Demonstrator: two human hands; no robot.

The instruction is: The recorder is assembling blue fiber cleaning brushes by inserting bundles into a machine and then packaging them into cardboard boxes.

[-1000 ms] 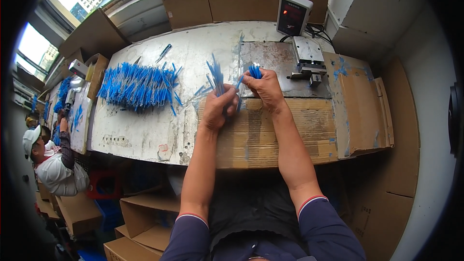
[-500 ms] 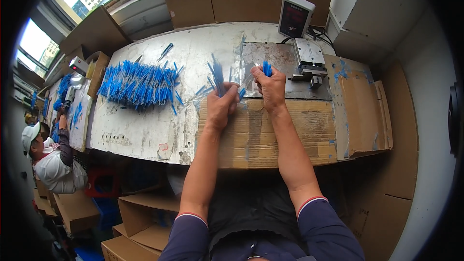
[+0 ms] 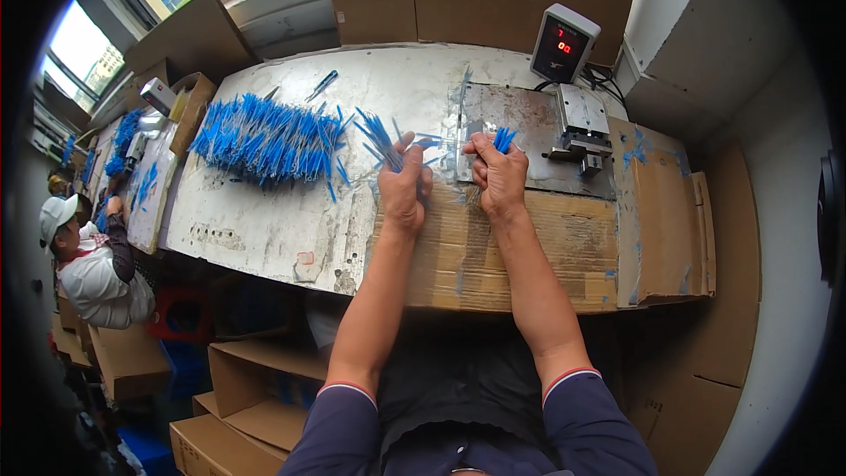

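My left hand (image 3: 404, 189) is closed round a loose bundle of thin grey strips with blue ends (image 3: 377, 138). The strips fan out up and to the left, a few of them crosswise by the fingers. Close beside it, my right hand (image 3: 502, 181) grips a smaller bunch of blue-tipped strips (image 3: 503, 138). The blue tips stick out above its fist, and thin grey ends show below. Both hands are over the near middle of the workbench. Left of them lies a large heap of the same blue and grey strips (image 3: 269, 143).
A metal fixture (image 3: 582, 128) on a steel plate (image 3: 502, 110) stands right of my hands, a lit counter (image 3: 565, 42) behind it. Cardboard (image 3: 546, 251) covers the bench's near edge. A screwdriver (image 3: 322, 85) lies behind the heap. A co-worker (image 3: 97, 273) sits far left.
The left bundle has swung leftward and spread out. My right hand's fingers have curled in, and its bunch now points upward. The view has shifted slightly, and the counter's red digits now show brightly.
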